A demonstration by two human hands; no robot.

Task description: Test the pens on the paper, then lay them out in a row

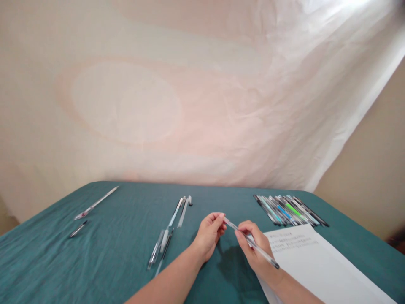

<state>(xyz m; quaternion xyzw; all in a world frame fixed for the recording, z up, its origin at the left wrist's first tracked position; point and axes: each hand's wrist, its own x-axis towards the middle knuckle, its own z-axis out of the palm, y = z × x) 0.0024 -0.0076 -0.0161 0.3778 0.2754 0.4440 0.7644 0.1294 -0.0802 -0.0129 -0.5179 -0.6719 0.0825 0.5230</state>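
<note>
A slim clear pen [261,252] with a dark end slants between my two hands above the green cloth. My left hand [209,237] is closed, its thumb and fingertips pinching the upper left end of the pen. Around the middle of the barrel, the fingers of my right hand [255,249] are closed; the dark end sticks out past them at the lower right. The pen's tip is too small to make out. Under my right wrist lies a white paper sheet [311,270] with several lines of handwriting near its top.
A row of several pens and markers [289,210] lies at the back right. Left of my hands are loose pens and pen parts [161,248], with more [182,209] behind them. A long pen [96,203] and a short dark piece [78,229] rest at far left.
</note>
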